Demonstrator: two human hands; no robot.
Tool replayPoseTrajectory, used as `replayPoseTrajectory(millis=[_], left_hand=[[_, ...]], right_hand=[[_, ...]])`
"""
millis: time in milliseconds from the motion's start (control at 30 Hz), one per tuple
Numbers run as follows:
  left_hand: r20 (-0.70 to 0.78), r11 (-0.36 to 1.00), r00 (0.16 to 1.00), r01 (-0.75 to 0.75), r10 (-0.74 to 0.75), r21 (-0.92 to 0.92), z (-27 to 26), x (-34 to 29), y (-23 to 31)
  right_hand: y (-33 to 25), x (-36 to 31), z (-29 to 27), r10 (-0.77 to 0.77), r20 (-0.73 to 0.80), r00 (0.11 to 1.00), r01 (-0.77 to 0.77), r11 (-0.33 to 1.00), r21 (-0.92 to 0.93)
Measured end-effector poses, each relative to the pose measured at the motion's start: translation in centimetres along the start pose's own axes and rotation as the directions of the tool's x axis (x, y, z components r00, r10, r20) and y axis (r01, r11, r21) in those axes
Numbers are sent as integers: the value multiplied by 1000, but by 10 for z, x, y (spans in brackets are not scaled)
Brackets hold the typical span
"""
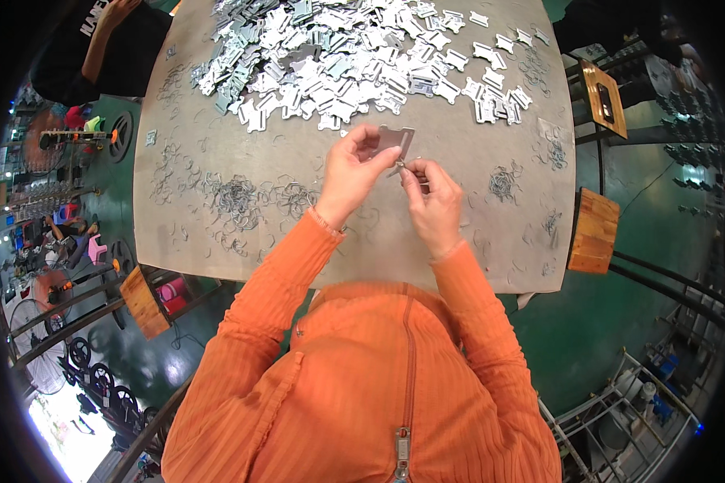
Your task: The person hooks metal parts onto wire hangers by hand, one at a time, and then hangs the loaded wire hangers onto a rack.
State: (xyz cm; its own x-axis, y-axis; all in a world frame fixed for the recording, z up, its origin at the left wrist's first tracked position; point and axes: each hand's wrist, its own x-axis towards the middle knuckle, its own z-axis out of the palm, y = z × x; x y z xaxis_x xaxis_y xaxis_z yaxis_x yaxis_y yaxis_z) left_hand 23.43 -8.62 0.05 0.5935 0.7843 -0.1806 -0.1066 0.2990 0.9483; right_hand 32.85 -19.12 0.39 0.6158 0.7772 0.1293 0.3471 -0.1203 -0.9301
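Note:
Above the near half of the table, my left hand (348, 173) is closed on a flat grey metal plate (394, 138) with a slotted edge, gripped between thumb and fingers. My right hand (435, 201) pinches at the plate's lower corner, thumb and forefinger together. Something small shows at those fingertips, too small to make out. Just beyond my hands lies a big heap of similar metal plates (338, 68). Thin curved wire pieces (235, 201) lie in a tangled pile to the left of my left hand, and a smaller wire cluster (503, 183) is to the right of my right hand.
The brown-covered table (362, 258) reaches close to my body. Wooden stools (594, 231) stand off its right side, with another stool (145, 302) at the lower left. A person in dark clothes (97, 56) is at the far left edge. A metal frame rack (628, 410) stands lower right.

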Motion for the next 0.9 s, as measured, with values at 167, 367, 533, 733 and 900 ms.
replayPoseTrajectory(millis=[167,367,533,733,900], left_hand=[[-20,1000,1000,-23,23,-15,4,-12,10],[-54,998,998,-15,11,-62,5,-17,12],[-51,998,998,-40,38,-38,7,-20,10],[-25,986,992,-121,125,112,9,-21,1],[-28,955,986,-153,166,252,3,-20,1]], right_hand=[[-8,-4,-1,-35,-3,999,35,997,-69],[-8,-7,-2,-63,-12,998,62,995,-84],[-9,-7,-4,-116,-14,993,112,983,-148],[-6,-5,-3,-94,-37,995,85,976,-202],[33,-1,-19,182,-19,983,-182,963,-200]])
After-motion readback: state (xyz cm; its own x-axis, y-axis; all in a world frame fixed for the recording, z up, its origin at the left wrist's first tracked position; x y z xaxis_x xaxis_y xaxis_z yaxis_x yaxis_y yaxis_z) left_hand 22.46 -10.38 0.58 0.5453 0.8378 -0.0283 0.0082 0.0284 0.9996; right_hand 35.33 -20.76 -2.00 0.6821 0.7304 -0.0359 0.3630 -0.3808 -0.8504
